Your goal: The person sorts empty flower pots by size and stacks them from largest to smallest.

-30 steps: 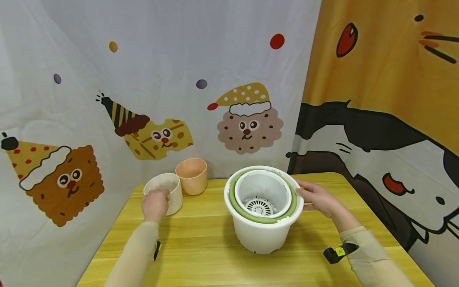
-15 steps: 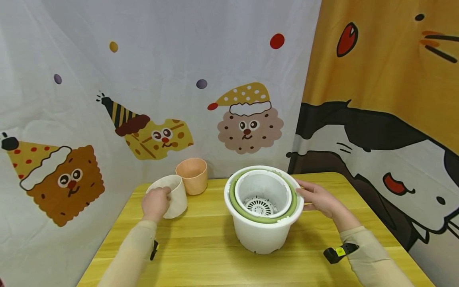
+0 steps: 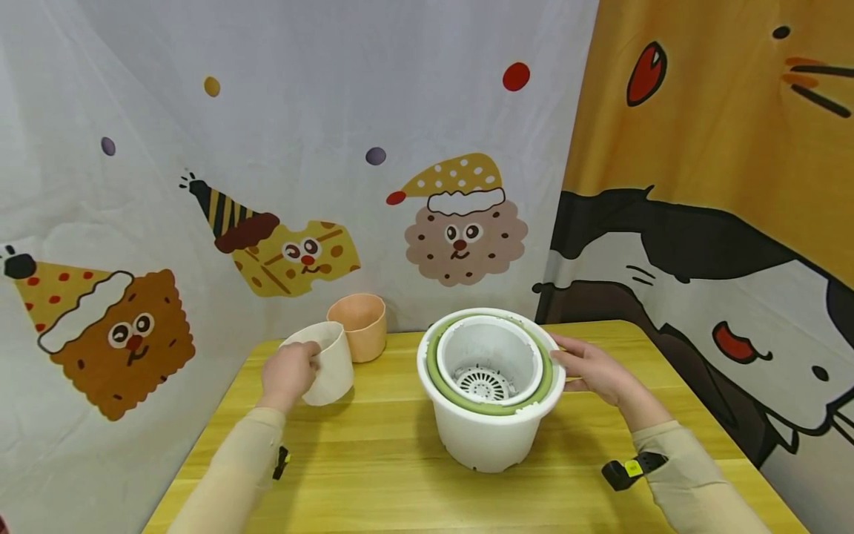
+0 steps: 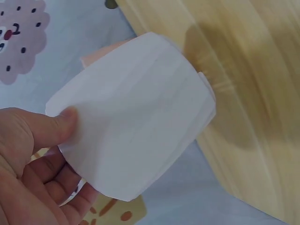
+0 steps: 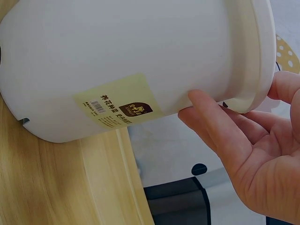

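My left hand (image 3: 288, 377) pinches the rim of a small white flowerpot (image 3: 333, 373), thumb outside and fingers inside. This pot is tilted and raised over the table, with its shadow beneath it in the left wrist view. A peach flowerpot (image 3: 363, 337) stands just behind it, partly covered by it. On the right, my right hand (image 3: 594, 369) holds the rim of a large white flowerpot (image 3: 487, 437) standing upright. Nested inside are a green-rimmed pot (image 3: 434, 371) and a white pot with a slotted bottom (image 3: 483, 384). A yellow-green label (image 5: 119, 103) shows on the large pot's side.
The wooden table (image 3: 387, 475) has its back edge against a white cartoon-printed curtain (image 3: 300, 111). An orange curtain panel with a cat print (image 3: 700, 148) hangs at the right. Black wrist cameras are strapped to both sleeves.
My left hand has lifted and tilted the small white flowerpot, shifting it slightly right toward the peach one. The right hand and the nested pots have stayed put.
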The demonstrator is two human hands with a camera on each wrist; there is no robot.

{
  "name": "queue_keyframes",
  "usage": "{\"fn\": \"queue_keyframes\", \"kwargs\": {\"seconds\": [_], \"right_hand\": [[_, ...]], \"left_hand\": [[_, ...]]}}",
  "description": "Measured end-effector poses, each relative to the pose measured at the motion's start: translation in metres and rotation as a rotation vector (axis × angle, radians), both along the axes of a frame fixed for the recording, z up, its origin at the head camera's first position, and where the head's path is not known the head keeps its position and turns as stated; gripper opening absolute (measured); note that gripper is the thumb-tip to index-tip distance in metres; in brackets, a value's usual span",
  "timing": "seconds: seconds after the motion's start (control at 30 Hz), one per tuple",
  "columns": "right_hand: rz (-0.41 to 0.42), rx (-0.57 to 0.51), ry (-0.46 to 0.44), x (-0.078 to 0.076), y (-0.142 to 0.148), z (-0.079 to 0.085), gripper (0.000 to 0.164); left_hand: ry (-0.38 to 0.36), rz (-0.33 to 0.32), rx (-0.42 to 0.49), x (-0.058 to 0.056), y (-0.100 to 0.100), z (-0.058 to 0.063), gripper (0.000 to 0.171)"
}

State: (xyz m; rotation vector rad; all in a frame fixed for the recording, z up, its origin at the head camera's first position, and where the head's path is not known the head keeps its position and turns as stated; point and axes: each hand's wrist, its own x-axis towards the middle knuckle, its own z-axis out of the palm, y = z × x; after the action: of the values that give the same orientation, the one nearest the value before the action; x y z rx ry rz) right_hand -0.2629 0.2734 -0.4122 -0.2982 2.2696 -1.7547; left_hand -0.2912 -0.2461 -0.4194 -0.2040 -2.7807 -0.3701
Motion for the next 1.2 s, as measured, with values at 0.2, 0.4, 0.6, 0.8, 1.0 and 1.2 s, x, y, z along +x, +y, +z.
{"fn": "queue_keyframes", "kwargs": {"seconds": [0.2, 0.4, 0.6, 0.8, 1.0, 1.2], "right_hand": [[-0.004, 0.015, 0.003, 0.000, 0.000, 0.001, 0.062], [0.000, 0.020, 0.002, 0.000, 0.000, 0.002, 0.063], [-0.001, 0.019, -0.001, 0.000, 0.000, 0.002, 0.063], [-0.002, 0.023, -0.001, 0.000, 0.000, 0.002, 0.063], [-0.001, 0.018, 0.002, -0.001, 0.001, 0.000, 0.063], [0.002, 0.014, 0.003, -0.001, 0.000, 0.000, 0.062]], "left_hand": [[0.006, -0.041, -0.002, 0.004, 0.005, 0.011, 0.012], [0.041, -0.085, 0.012, 0.010, 0.013, 0.027, 0.013], [0.093, -0.135, 0.022, 0.017, 0.021, 0.041, 0.014], [0.151, -0.163, 0.009, 0.021, 0.028, 0.052, 0.017], [0.200, -0.204, 0.020, 0.024, 0.036, 0.066, 0.017], [0.240, -0.239, 0.027, 0.030, 0.047, 0.081, 0.016]]}}
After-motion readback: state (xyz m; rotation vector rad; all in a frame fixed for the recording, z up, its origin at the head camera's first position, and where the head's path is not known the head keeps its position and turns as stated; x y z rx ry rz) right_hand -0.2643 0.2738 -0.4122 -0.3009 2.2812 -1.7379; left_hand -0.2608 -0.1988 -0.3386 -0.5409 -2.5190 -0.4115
